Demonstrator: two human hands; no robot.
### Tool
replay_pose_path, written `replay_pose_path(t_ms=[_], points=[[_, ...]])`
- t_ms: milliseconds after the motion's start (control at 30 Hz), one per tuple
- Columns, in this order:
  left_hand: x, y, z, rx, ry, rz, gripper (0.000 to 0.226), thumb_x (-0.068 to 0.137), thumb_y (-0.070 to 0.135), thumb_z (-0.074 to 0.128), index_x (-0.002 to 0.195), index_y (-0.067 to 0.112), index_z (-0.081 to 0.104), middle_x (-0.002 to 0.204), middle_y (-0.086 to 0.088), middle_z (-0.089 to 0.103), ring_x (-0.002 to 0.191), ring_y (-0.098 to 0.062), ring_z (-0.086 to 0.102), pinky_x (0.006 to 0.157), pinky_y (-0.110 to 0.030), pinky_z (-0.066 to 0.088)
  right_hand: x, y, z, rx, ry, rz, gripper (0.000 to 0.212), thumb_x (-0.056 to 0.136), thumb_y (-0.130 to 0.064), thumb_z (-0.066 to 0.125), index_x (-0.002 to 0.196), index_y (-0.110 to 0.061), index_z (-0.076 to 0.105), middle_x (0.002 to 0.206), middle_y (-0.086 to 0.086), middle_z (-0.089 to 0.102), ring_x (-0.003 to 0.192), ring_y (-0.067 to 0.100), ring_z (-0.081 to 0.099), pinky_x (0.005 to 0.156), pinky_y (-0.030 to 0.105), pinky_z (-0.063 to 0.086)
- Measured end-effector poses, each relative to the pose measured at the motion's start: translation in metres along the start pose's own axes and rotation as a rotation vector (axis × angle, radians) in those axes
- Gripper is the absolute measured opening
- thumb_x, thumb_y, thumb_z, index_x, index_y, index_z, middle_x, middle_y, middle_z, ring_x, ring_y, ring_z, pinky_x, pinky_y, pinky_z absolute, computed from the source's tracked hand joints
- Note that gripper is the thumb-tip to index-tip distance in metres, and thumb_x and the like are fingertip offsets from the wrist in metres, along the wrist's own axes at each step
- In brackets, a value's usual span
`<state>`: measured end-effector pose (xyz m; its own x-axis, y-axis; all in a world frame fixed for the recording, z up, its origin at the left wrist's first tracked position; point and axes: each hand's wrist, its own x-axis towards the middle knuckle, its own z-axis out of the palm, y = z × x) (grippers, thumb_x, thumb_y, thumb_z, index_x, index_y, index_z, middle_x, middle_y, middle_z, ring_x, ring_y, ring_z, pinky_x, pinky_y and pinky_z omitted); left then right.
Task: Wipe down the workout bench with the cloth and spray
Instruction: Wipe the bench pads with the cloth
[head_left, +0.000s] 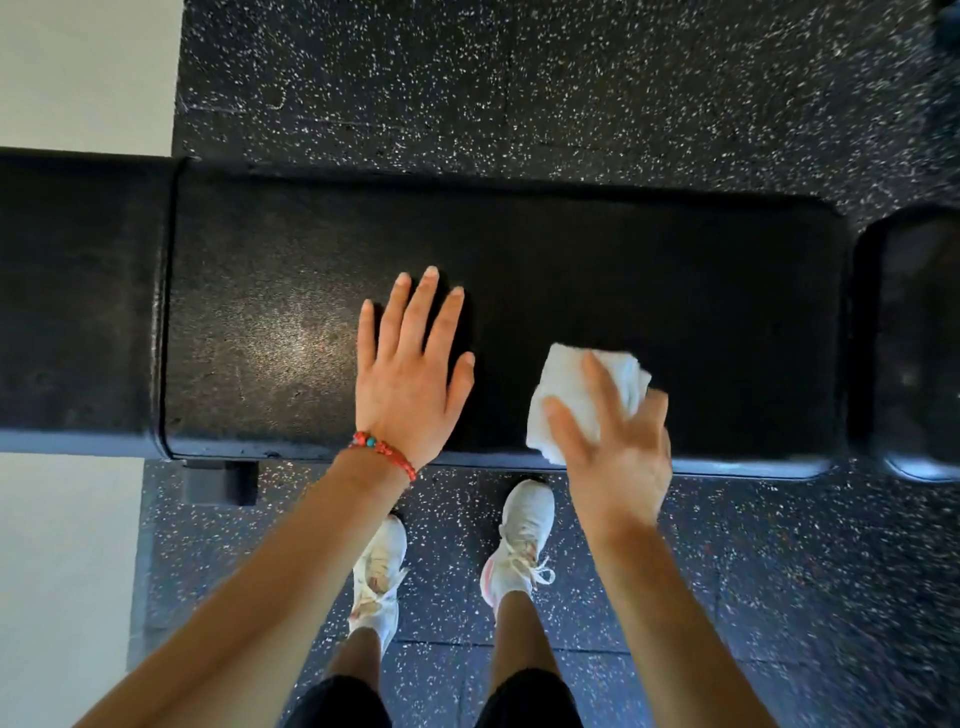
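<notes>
Cloth (582, 395), white and folded into a thick pad, lies pressed on the black padded table (649, 291) under the right hand (618, 441), close to the near edge of the pad. That hand's grip is a flat press rather than a clench: the fingers (597, 384) are spread over the cloth, bearing down on it, with the fold showing beyond the fingertips and to the hand's left. The hand looks slightly blurred.

Well to the left of that grip, the left hand (410, 374) rests palm down on the bare pad, its fingers splayed and its grip open, holding nothing. A red beaded bracelet (384, 452) circles its wrist right at the pad's near edge. Further left of this hand the surface shows a dull sheen (291, 343).

A seam splits the table to the left of both hands, and another padded section (914, 343) begins to the right of the cloth. Below the hands, two white sneakers (519, 540) stand on the speckled black floor (519, 93) just beside the table.
</notes>
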<state>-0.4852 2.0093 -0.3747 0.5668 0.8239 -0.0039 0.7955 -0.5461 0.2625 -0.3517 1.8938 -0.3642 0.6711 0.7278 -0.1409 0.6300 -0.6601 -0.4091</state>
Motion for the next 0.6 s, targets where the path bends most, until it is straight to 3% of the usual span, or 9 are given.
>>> replay_pose_path(t_ms=[133, 267, 333, 467, 600], points=[[0.014, 0.022, 0.011, 0.003, -0.034, -0.001, 0.053, 0.091, 0.033, 0.036, 0.139, 0.011, 0.042, 0.147, -0.014, 0.037, 0.136, -0.032, 0.027, 0.111, -0.052, 0.015, 0.022, 0.009, -0.008, -0.062, 0.049, -0.103, 0.046, 0.076, -0.054, 0.051, 0.113, -0.027, 0.053, 0.085, 0.017, 0.052, 0.056, 0.032, 0.051, 0.055, 0.036, 0.050], [0.013, 0.021, 0.018, 0.041, -0.040, 0.002, 0.053, 0.092, 0.034, 0.035, 0.140, 0.011, 0.038, 0.148, -0.014, 0.035, 0.136, -0.033, 0.027, 0.111, -0.054, 0.017, 0.099, -0.006, -0.017, 0.022, 0.028, 0.059, 0.052, 0.081, -0.051, 0.058, 0.128, -0.030, 0.051, 0.114, 0.018, 0.046, 0.088, 0.036, 0.054, 0.081, 0.040, 0.045], [0.013, 0.021, 0.018, 0.044, -0.036, 0.007, 0.052, 0.093, 0.034, 0.035, 0.140, 0.011, 0.038, 0.148, -0.015, 0.035, 0.136, -0.033, 0.027, 0.111, -0.054, 0.016, 0.132, -0.013, -0.021, 0.033, 0.051, 0.076, 0.053, 0.083, -0.050, 0.056, 0.131, -0.031, 0.047, 0.120, 0.016, 0.043, 0.096, 0.033, 0.053, 0.086, 0.040, 0.046], [0.013, 0.023, 0.018, 0.049, -0.032, -0.008, 0.052, 0.092, 0.033, 0.036, 0.138, 0.010, 0.040, 0.147, -0.015, 0.036, 0.136, -0.034, 0.028, 0.111, -0.054, 0.016, 0.122, -0.001, -0.023, 0.046, 0.011, 0.061, 0.052, 0.085, -0.051, 0.053, 0.133, -0.035, 0.042, 0.122, 0.014, 0.041, 0.098, 0.031, 0.051, 0.084, 0.039, 0.045], [0.017, 0.041, 0.016, 0.019, -0.018, -0.053, 0.052, 0.092, 0.033, 0.036, 0.138, 0.009, 0.042, 0.146, -0.016, 0.038, 0.136, -0.034, 0.029, 0.111, -0.054, 0.016, 0.051, 0.034, -0.027, 0.019, -0.007, 0.074, 0.056, 0.079, -0.061, 0.043, 0.126, -0.032, 0.049, 0.105, 0.017, 0.047, 0.075, 0.035, 0.053, 0.066, 0.039, 0.047]])
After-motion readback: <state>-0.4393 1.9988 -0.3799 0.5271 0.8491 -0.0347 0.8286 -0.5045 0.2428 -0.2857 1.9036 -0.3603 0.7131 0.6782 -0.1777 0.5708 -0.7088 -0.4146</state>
